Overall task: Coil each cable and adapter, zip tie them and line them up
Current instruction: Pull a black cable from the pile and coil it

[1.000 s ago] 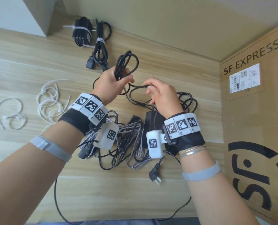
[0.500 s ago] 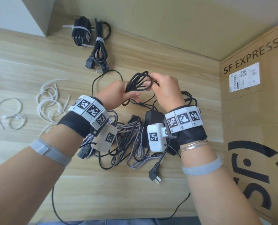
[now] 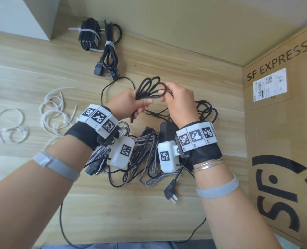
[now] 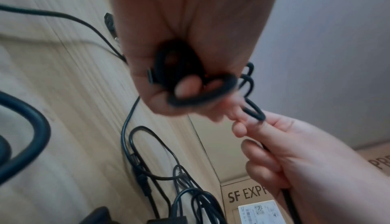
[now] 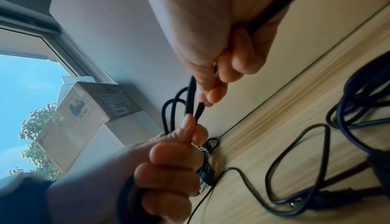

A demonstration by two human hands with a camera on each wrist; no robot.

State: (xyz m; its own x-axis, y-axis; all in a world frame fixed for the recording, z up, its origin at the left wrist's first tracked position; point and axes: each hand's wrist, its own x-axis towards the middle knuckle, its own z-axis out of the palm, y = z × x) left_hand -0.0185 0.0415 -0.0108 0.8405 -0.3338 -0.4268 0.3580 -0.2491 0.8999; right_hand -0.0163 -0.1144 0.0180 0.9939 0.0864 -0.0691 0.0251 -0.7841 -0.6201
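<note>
A thin black cable (image 3: 150,88) is folded into several loops held up above the table. My left hand (image 3: 131,103) grips the loops at their lower end, fingers curled round them (image 4: 185,84). My right hand (image 3: 178,99) pinches the strand at the loops' right end (image 5: 202,94) and the cable runs on through its palm. Under both wrists lies a tangle of loose cables (image 3: 142,155), black and grey braided, with a black adapter brick (image 3: 167,130) and a plug (image 3: 170,194). Two zip-tied black bundles (image 3: 90,35) (image 3: 109,54) lie by the back wall.
White zip ties (image 3: 55,112) and another pair (image 3: 10,126) lie loose on the wooden table at the left. A large SF EXPRESS cardboard box (image 3: 282,123) walls off the right side. A thin black wire (image 3: 63,227) trails over the table's front edge.
The loops have swung from upright by the left hand to lying sideways between both hands. My right hand rose from the table's cables and now pinches the loops' right end.
</note>
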